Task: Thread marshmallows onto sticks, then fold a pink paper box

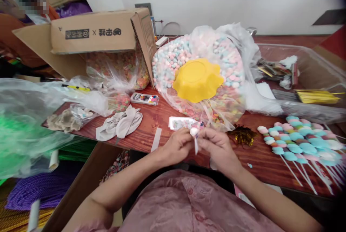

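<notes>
Both hands together, left hand (177, 145) and right hand (216, 144) pinching what looks like a marshmallow stick (195, 136), above wooden table (151, 127)

Craft workshop, bulk pom-pom bag (173, 62), cardboard box (100, 31)

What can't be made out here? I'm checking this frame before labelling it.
Head view:
- Stick: mostly hidden by the left hand and right hand.
- Finished skewers: stick ends cut off by the right edge.
- Box contents: hidden by its flap.
- Items in the clear bin: too small.
</notes>
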The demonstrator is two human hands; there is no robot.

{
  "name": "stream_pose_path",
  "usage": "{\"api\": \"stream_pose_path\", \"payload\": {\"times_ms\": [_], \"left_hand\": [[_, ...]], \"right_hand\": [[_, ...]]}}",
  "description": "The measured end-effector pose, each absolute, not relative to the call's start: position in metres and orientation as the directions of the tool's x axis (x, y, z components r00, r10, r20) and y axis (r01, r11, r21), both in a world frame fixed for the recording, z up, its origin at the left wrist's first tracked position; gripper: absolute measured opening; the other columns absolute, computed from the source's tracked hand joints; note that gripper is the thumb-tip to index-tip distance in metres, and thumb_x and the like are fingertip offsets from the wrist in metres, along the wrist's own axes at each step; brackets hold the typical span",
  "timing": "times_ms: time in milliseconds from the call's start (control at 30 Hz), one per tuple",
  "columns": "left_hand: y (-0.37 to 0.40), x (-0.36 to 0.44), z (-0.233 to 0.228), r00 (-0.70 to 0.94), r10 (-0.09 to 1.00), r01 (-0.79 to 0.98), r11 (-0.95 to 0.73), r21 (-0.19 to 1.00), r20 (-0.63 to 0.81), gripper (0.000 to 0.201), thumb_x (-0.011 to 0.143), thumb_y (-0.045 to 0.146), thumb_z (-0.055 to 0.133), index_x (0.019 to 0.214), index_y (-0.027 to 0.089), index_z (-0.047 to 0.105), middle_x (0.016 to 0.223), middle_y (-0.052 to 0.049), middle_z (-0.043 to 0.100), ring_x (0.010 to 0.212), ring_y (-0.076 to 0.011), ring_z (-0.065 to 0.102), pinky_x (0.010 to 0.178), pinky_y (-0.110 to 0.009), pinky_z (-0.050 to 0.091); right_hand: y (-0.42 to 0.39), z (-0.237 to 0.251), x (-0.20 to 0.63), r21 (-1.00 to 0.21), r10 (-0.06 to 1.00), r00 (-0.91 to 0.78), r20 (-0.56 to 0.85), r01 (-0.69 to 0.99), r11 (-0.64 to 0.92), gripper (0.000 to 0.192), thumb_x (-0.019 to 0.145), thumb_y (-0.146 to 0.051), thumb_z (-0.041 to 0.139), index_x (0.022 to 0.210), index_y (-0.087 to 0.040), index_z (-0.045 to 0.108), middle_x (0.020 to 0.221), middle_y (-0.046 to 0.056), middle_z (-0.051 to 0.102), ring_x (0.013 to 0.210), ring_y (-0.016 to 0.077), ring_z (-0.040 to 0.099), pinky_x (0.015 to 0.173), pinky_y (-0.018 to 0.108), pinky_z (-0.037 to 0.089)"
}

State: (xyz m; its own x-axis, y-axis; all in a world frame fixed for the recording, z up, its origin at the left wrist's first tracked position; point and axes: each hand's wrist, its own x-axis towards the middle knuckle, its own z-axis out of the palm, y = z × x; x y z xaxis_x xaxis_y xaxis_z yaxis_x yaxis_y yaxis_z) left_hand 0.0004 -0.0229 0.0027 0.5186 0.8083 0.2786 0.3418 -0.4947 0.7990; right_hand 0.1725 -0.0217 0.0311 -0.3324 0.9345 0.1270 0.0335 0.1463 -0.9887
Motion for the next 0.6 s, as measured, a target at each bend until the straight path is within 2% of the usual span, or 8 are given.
{"api": "stream_pose_path", "payload": {"times_ms": [67,167,233,300,367,467,533,600], "left_hand": [[-0.01,-0.002,0.007,0.407,0.886,0.147,-0.304,0.941,0.222,0.031,0.094,0.03,0.049,0.077,0.015,0.07,0.088,-0.007,0.066,0.088,-0.0177,0.062,0.085,-0.033,0.05],[-0.003,-0.008,0.021,0.354,0.911,-0.025,-0.218,0.976,0.213,0.03,0.092,0.038,0.054,0.086,0.017,0.074,0.103,-0.009,0.069,0.105,-0.0222,0.061,0.096,-0.038,0.046],[-0.006,-0.011,0.025,0.345,0.901,0.003,-0.281,0.96,0.262,0.027,0.084,0.042,0.068,0.099,0.021,0.074,0.124,-0.01,0.063,0.123,-0.0263,0.051,0.106,-0.043,0.038],[-0.012,-0.012,0.02,0.312,0.913,0.031,-0.287,0.957,0.264,0.06,0.07,0.041,0.082,0.125,0.027,0.064,0.144,-0.009,0.048,0.133,-0.0277,0.041,0.11,-0.044,0.034],[-0.021,-0.01,0.01,0.313,0.934,-0.033,-0.171,0.985,0.173,0.084,0.065,0.041,0.084,0.14,0.03,0.047,0.146,-0.01,0.043,0.126,-0.0253,0.047,0.104,-0.041,0.04],[-0.037,-0.013,0.001,0.432,0.901,-0.094,0.002,0.996,0.039,0.054,0.079,0.043,0.072,0.125,0.018,0.058,0.112,-0.008,0.063,0.093,-0.0168,0.06,0.085,-0.032,0.048],[-0.047,-0.021,0.0,0.398,0.916,0.021,-0.064,0.998,0.05,0.036,0.086,0.039,0.063,0.112,0.014,0.064,0.095,-0.006,0.066,0.084,-0.0155,0.06,0.081,-0.029,0.048],[-0.056,-0.037,0.002,0.307,0.937,0.278,-0.256,0.926,0.167,0.029,0.089,0.03,0.056,0.111,0.014,0.065,0.096,-0.009,0.068,0.089,-0.0181,0.061,0.084,-0.032,0.047]], "right_hand": [[-0.033,0.025,0.164,-0.995,0.909,-0.415,0.028,-0.097,-0.014,0.024,0.082,-0.034,0.061,0.066,-0.017,0.055,0.056,-0.003,0.051,0.052,0.0091,0.042,0.052,0.024,0.033],[-0.034,0.017,0.161,-0.982,0.855,-0.515,-0.062,-0.122,-0.145,0.024,0.08,-0.034,0.064,0.065,-0.017,0.055,0.056,-0.003,0.052,0.05,0.0082,0.04,0.05,0.023,0.032],[-0.029,0.016,0.162,-0.994,0.874,-0.485,-0.042,-0.069,-0.086,0.025,0.079,-0.034,0.064,0.063,-0.017,0.054,0.057,-0.003,0.051,0.052,0.0087,0.041,0.052,0.023,0.033],[-0.023,0.018,0.162,-0.997,0.923,-0.378,0.067,0.007,0.076,0.024,0.08,-0.032,0.063,0.062,-0.017,0.054,0.058,-0.003,0.05,0.055,0.0093,0.042,0.054,0.023,0.034],[-0.019,0.023,0.16,-0.968,0.934,-0.29,0.21,0.07,0.24,0.021,0.082,-0.029,0.061,0.064,-0.018,0.055,0.06,-0.003,0.051,0.058,0.0099,0.045,0.056,0.023,0.036],[-0.019,0.028,0.154,-0.962,0.924,-0.276,0.266,-0.013,0.273,0.022,0.084,-0.03,0.061,0.066,-0.018,0.056,0.061,-0.002,0.053,0.059,0.0106,0.047,0.056,0.023,0.038],[-0.024,0.024,0.147,-0.986,0.929,-0.35,0.119,-0.155,0.068,0.026,0.082,-0.034,0.065,0.064,-0.018,0.053,0.056,-0.003,0.048,0.052,0.0091,0.041,0.049,0.022,0.033],[-0.032,0.014,0.137,-0.943,0.862,-0.499,-0.092,-0.235,-0.237,0.031,0.078,-0.04,0.069,0.064,-0.019,0.05,0.051,-0.006,0.038,0.045,0.0066,0.029,0.042,0.021,0.025]]}}
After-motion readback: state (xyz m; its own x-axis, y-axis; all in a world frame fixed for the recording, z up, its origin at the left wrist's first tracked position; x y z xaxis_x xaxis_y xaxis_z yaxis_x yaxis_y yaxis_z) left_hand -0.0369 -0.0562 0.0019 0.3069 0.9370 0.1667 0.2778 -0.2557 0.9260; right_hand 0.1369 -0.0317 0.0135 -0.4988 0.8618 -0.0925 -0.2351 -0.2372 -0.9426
